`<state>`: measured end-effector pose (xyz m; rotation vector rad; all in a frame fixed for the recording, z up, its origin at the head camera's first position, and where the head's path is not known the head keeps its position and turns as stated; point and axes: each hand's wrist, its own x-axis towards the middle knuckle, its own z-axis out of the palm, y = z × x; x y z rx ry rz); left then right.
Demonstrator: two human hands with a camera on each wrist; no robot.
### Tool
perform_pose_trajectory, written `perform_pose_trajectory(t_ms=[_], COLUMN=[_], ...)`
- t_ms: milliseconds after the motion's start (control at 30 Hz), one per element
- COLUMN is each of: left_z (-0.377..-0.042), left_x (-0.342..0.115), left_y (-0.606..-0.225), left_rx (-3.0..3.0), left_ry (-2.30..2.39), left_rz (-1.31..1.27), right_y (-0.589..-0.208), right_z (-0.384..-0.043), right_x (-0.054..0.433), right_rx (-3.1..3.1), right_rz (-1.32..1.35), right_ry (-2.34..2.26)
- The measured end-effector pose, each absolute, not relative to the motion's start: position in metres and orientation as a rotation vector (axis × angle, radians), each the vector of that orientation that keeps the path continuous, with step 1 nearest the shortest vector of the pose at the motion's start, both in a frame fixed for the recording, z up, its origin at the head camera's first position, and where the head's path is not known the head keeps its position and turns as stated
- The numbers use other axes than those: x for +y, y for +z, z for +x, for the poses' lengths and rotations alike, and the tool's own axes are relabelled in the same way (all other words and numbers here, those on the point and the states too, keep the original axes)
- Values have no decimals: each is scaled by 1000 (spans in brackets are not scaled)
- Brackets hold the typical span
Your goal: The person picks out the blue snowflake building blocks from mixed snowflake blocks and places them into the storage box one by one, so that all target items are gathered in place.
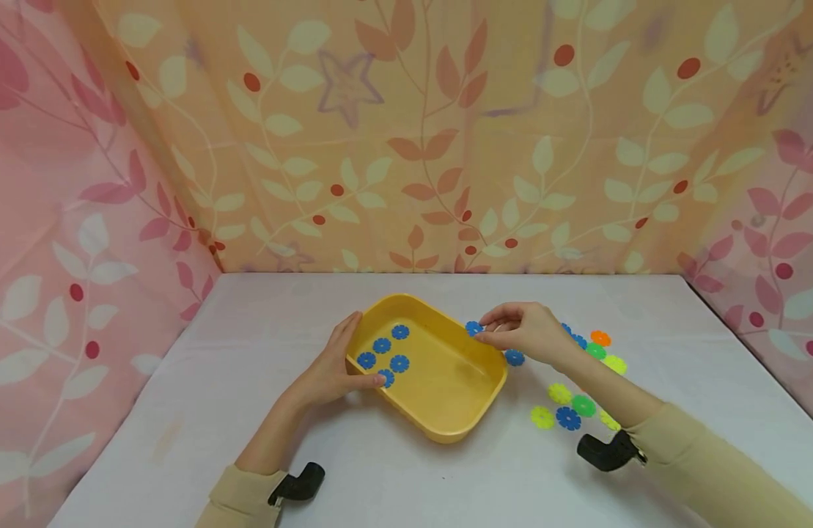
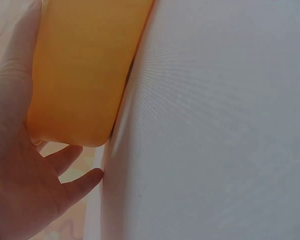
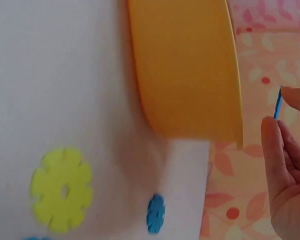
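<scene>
Front right: loose flower-shaped discs [image 1: 583, 405] on the white table [image 1: 485, 477]. Your left hand [image 1: 328, 370] grips the yellow plastic basin [image 1: 439, 385], thumb over its rim; five blue discs [image 1: 399, 363] inside. Your right hand [image 1: 526, 331] pinches a blue notched disc [image 1: 473, 328] near the far-right rim. Behind: leaf-print curtain [image 1: 406, 139].

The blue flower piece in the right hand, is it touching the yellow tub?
Apart. The right wrist view shows patterned backdrop between the yellow tub and the blue flower piece pinched in the right hand.

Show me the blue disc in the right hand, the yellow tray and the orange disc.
Held blue disc [image 1: 473, 328]: head view, its exposed face.
Yellow tray [image 1: 439, 378]: head view, bare floor inside.
Orange disc [image 1: 600, 338]: head view, its middle.
</scene>
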<state>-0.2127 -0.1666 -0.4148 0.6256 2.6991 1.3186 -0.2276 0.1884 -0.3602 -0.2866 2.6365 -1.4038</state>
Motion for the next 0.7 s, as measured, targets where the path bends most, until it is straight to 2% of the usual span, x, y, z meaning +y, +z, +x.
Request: perform_pose_trajectory(t_ms=[200, 433, 700], left_z=[-214, -215, -215], left_x=[-167, -168, -167], left_y=[-416, -420, -418], left_rx=[2701, 2708, 2704], left_ry=[1312, 1314, 1317], left_rz=[630, 630, 620], right_y=[-364, -384, -402], right_z=[-238, -244, -244], right_x=[136, 103, 93], right_rx=[2661, 2720, 2795], right_rz=[-490, -696, -684], right_ry=[-1308, -1104, -887])
